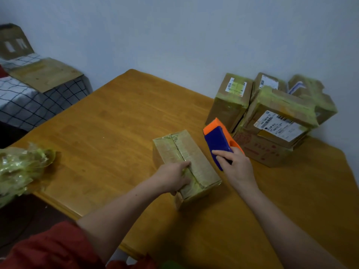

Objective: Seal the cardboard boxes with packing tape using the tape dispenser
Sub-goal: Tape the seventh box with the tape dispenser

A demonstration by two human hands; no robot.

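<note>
A long cardboard box (191, 152) lies on the wooden table (108, 133), its top seam and ends covered in yellowish tape. My left hand (174, 176) presses down on the near end of the box, fingers on the taped seam. My right hand (236, 165) grips a blue and orange tape dispenser (219, 141), held just to the right of the box and a little above the table. The dispenser does not touch the box.
A pile of several taped cardboard boxes (272, 117) with shipping labels stands at the table's far right against the wall. Crumpled yellowish tape scraps (21, 166) sit at the table's left edge. A bed with a checked cover and flat cardboard (38, 80) is at the left.
</note>
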